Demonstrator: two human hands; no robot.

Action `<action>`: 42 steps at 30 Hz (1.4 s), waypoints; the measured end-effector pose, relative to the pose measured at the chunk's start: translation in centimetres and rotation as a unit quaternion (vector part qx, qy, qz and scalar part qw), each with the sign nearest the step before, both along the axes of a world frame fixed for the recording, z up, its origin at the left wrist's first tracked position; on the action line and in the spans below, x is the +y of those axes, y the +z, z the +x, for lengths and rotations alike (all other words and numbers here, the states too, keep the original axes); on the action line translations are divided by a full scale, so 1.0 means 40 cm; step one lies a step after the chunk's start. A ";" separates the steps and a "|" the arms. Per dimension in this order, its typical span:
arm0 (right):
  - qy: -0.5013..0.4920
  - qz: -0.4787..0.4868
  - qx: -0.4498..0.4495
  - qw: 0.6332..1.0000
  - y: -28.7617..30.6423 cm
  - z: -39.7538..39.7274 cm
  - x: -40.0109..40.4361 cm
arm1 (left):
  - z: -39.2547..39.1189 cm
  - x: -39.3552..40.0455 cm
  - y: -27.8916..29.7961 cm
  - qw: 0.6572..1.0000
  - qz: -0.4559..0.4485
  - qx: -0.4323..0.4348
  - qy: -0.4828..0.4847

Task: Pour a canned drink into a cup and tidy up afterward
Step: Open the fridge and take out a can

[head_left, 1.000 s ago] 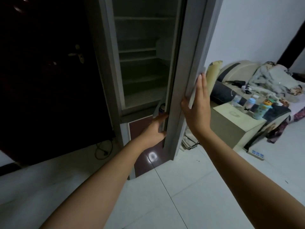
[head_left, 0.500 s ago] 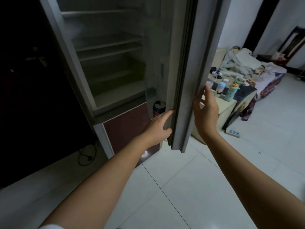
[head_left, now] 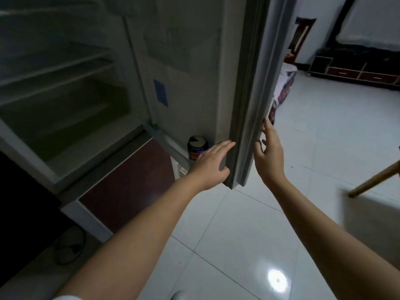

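Fridge door (head_left: 244, 87) stood open, seen nearly edge-on between the two hands. Left hand (head_left: 211, 164) lay flat on the inner side of the door's edge, fingers extended, thumb hooked under near the lower corner; it grasped nothing, only pressed against the door. Right hand (head_left: 269, 156) was on the outer side of the same edge, fingers loosely spread, fingertips touching or just off the door face; cannot tell which. It held nothing either.

Can (head_left: 197, 149), dark with a blue and red label, stood upright in the door's bottom rack, just beyond the left hand's knuckles and partly hidden by them. The door's thick edge separated the right hand from the can.

Left of the left hand: open fridge compartment with bare shelves (head_left: 54, 74), unlit. Below it a dark red lower door panel (head_left: 127, 180), shut. A blue sticker (head_left: 160, 93) on the inner liner above the can.

Right of the right hand: white tiled floor (head_left: 324, 131), a patterned cloth (head_left: 284, 87) showing past the door edge, a low dark cabinet (head_left: 355, 72) well apart by the far wall. A wooden leg (head_left: 374, 182) tilted in near the right forearm. A cable (head_left: 69, 245) lay coiled on the floor under the left forearm.
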State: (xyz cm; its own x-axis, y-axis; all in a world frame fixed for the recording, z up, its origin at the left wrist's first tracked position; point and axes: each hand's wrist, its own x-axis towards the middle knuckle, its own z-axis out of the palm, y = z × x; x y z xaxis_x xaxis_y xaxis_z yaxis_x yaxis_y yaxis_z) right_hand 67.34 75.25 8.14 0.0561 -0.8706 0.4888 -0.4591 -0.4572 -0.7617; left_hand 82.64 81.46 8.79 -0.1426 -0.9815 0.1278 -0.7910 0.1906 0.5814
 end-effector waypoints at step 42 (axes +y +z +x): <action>-0.134 0.129 0.014 0.982 0.022 0.087 -0.194 | 0.245 -0.311 -0.177 0.992 0.014 -0.126 -0.021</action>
